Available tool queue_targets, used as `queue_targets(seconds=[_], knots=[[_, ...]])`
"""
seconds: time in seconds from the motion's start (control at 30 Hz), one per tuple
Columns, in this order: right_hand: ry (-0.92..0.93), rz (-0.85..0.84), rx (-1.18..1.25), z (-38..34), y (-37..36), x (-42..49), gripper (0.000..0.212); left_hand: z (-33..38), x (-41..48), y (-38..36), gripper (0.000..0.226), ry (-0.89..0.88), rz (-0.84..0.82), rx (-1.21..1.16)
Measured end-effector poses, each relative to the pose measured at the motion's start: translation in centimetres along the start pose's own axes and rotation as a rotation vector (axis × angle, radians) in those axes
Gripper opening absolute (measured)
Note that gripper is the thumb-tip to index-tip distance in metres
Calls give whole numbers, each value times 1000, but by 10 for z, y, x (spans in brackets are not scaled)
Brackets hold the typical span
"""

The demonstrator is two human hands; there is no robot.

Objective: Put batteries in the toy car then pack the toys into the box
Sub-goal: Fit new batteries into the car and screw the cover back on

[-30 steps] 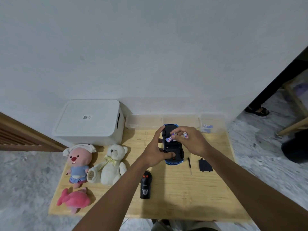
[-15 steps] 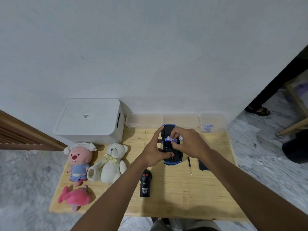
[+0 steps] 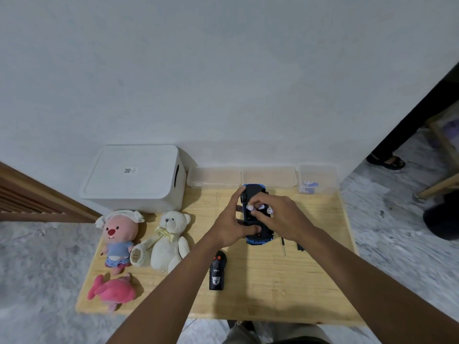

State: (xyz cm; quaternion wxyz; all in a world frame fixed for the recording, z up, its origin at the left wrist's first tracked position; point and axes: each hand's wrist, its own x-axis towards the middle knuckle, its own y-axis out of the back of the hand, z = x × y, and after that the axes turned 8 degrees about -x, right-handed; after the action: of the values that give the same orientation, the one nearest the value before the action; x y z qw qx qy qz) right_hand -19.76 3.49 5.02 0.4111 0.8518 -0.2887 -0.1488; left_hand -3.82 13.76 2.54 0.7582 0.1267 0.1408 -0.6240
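The blue toy car lies upside down on the wooden table, its black underside facing up. My left hand grips the car from the left side. My right hand pinches white batteries over the open underside; a second white end shows by my fingers. The white lidded box stands closed at the back left. A pink plush doll, a white teddy bear and a pink plush fish lie on the left of the table.
A black remote control lies near the table's middle. A thin screwdriver and a black battery cover lie right of the car. Clear plastic containers line the back edge, one holding blue items. A person's sandalled foot is on the floor at right.
My right hand has brought the batteries down and to the left, from above the car onto its underside. My left hand keeps its hold on the car.
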Motion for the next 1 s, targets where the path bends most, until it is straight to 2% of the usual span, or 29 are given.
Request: queue_targets(seconds=[0.17, 0.4, 0.57, 0.73, 0.87, 1.0], knots=[[-18, 50, 16, -2, -2, 4, 11, 4, -1, -1, 112, -47, -12, 8], [-160, 90, 105, 6, -6, 9, 14, 14, -6, -8, 109, -85, -5, 1], [-191, 56, 173, 5, 0, 8, 16, 17, -6, -8, 107, -109, 6, -15], [-282, 89, 107, 5, 2, 8, 10, 17, -8, -10, 107, -110, -6, 41], [-248, 73, 66, 3, 6, 1, 14, 13, -7, -11, 109, -88, -24, 43], [-275, 16, 250, 5, 7, -12, 14, 11, -5, -9, 109, -68, -14, 34]])
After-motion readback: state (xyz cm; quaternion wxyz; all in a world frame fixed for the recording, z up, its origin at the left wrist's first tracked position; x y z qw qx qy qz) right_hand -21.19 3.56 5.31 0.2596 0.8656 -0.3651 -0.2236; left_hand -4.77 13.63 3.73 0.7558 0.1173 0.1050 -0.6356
